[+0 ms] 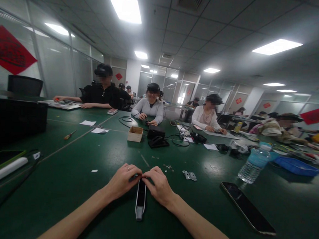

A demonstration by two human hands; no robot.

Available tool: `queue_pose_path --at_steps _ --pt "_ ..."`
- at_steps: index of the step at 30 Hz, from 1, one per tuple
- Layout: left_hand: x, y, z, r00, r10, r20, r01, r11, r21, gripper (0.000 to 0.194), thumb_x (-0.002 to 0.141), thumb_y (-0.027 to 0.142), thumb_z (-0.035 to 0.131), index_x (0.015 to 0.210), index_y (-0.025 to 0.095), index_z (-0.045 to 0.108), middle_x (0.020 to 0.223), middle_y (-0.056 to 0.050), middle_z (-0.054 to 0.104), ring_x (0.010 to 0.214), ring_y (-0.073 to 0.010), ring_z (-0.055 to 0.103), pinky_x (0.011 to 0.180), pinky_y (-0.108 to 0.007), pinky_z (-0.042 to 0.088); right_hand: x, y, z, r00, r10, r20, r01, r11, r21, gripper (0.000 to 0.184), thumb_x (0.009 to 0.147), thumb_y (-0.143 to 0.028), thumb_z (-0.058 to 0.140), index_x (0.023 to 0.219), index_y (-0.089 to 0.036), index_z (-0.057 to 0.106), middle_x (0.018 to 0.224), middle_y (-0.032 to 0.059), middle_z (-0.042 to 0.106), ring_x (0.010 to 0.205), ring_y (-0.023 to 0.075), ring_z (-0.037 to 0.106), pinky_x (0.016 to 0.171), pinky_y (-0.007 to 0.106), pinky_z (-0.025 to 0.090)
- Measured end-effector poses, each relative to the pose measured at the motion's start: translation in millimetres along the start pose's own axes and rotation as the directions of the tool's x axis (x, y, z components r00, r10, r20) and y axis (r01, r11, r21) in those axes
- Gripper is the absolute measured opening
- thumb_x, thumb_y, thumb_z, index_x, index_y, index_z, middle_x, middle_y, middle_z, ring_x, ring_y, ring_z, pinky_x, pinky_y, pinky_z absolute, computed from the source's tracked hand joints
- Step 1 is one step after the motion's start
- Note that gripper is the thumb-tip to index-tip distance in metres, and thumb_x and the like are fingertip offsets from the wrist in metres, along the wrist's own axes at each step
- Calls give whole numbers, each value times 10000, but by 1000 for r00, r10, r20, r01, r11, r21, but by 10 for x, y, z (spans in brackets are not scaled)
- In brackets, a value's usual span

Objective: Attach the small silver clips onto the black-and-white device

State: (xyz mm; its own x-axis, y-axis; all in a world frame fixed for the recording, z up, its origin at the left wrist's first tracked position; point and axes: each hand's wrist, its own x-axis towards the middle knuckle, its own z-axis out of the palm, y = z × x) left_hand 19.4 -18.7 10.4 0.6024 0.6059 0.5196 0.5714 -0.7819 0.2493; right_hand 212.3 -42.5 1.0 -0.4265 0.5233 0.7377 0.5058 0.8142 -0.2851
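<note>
A long narrow device (140, 200), black on top with a pale rim and a grey end piece, lies on the green table (90, 208), pointing away from me. At its far end my left hand (124, 179) and my right hand (159, 186) meet, thumbs and fingers pinched together. Whatever sits between the fingertips is too small or hidden to make out. Several small rings (169, 166) lie just beyond my right hand. Farther right are small metal plates (189, 175).
On the right stand a water bottle (255, 163), a phone (247, 206) and a blue tray (297, 166). A small box (135, 134) and black devices (157, 137) with cables are farther back. A screwdriver (69, 135) lies left. Several people sit around the tables.
</note>
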Motion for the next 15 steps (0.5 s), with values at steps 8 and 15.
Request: queue_pose_path --at_steps 8,15 --pt "6 0 7 999 28 21 -28 1000 3 119 874 192 530 938 204 630 883 -21 705 798 -157 633 734 -287 396 -40 74 38 998 56 -16 -56 998 -4 155 915 -273 536 956 -188 658 847 55 686 791 179 548 740 328 467" --pt "-6 -61 52 994 107 -33 -106 994 32 92 876 207 569 926 202 645 835 0 712 752 -145 645 706 -282 374 -42 91 54 999 24 -26 -25 1000 -19 161 923 -259 521 946 -191 665 826 50 689 773 177 548 720 320 458"
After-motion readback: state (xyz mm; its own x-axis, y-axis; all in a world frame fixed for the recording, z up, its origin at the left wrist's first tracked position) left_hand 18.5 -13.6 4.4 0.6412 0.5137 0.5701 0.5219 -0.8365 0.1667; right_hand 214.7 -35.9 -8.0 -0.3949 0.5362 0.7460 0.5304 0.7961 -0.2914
